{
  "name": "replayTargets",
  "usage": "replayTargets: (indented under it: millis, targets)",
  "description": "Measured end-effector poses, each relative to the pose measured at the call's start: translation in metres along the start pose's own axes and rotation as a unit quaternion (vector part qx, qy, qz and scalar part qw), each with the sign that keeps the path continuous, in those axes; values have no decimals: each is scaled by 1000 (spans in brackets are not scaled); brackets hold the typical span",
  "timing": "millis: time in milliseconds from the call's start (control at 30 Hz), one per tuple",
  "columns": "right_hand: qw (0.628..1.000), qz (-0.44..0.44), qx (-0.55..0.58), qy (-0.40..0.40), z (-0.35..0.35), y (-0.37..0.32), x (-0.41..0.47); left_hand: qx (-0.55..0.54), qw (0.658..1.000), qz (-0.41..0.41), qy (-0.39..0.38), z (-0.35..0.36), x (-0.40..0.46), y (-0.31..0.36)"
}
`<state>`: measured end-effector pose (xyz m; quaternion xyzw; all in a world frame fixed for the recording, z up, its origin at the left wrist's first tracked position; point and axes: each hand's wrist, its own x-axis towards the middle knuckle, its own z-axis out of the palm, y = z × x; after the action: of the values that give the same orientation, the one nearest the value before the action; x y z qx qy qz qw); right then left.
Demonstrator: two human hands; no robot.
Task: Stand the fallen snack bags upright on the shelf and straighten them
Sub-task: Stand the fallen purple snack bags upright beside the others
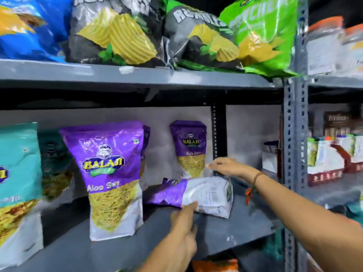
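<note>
Purple fallen bag [196, 195] lies mid-shelf [137, 250], bare space in front; left hand [184, 222] open at its near edge, right hand [225, 166] loose above

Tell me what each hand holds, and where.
Left hand touches the fallen purple bag at its front edge; right hand hovers above it. No closed grasp visible.

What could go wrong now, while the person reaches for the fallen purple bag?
1. The right hand is close to the upright small Aloo Sev bag at the back and might knock it over.
2. The fallen purple bag, lifted by the left hand, could perhaps bump the large Aloo Sev bag.
</note>
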<state>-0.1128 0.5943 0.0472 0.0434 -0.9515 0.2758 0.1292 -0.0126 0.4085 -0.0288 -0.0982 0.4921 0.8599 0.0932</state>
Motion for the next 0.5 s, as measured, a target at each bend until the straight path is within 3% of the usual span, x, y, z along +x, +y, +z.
replayTargets:
  millis: [133, 200, 333, 500]
  targets:
    - [975, 65, 62, -203, 7, 18, 11, -57, 998, -9, 3, 30, 13, -12]
    - [958, 79, 79, -265, 10, 28, 18, -45, 999, -5, 10, 39, 22, -15]
    - [949, 68, 116, -286, 15, 43, 33, -4, 999, -13, 29, 42, 40, -15]
    - [950, -3, 254, -184, 10, 54, 25, 27, 997, 66, 25, 46, 53, -5]
